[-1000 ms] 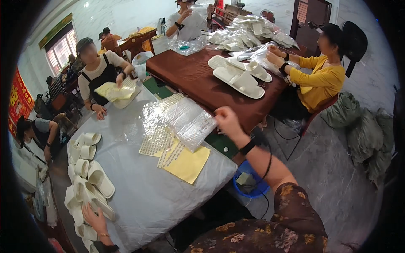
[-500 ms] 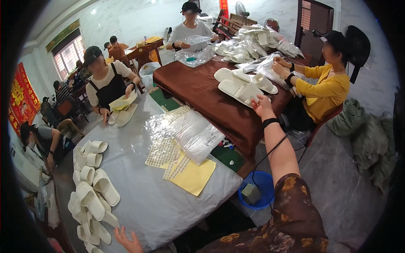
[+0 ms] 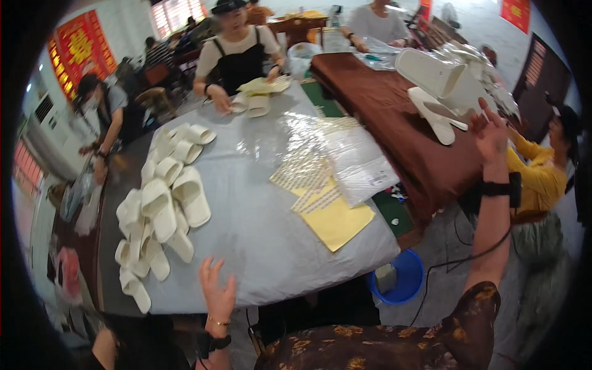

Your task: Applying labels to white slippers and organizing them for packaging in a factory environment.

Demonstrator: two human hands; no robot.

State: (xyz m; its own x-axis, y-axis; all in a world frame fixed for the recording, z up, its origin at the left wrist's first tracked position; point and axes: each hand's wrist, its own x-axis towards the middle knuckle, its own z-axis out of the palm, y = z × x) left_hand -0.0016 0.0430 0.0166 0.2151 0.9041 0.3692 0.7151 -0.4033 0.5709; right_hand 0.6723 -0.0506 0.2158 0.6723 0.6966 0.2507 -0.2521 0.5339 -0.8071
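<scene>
My right hand is stretched out over the brown-covered table, fingers spread. Just beyond its fingertips are white slippers: one tilted up showing its sole, another slanting below it. Whether they rest on the cloth or hang above it, I cannot tell. My left hand is open and empty over the near edge of the grey-covered table. To its left lies a pile of white slippers. Yellow label sheets and a clear-wrapped white packet lie between my hands.
Across the grey table a co-worker handles slippers and a yellow sheet. Another person in yellow sits right of the brown table, where bagged slippers are heaped. A blue bucket stands on the floor; a cable runs from my right wrist.
The view has swung left. The slippers by my right hand have gone from lying flat to tilted, and my fingers have come apart from them. My left hand has risen further into view.
</scene>
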